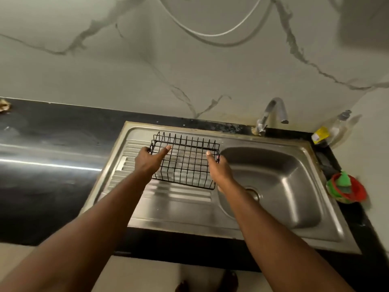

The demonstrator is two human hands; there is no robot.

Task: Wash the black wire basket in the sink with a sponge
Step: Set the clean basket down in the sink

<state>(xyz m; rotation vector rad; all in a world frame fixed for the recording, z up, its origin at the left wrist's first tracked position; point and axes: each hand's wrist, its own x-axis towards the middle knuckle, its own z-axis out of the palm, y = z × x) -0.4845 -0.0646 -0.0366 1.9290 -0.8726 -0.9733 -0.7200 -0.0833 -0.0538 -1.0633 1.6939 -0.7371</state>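
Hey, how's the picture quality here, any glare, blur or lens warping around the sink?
Head view: dim, warm light; a glare streak crosses the black countertop at left; the wide lens bows the counter's back edge; the green sponge at the right edge is blurred, the black wire basket sharp.

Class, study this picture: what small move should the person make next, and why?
Probably shift the black wire basket rightward into the sink bowl. The left hand and right hand grip its ends over the drainboard, and the sponge lies untouched.
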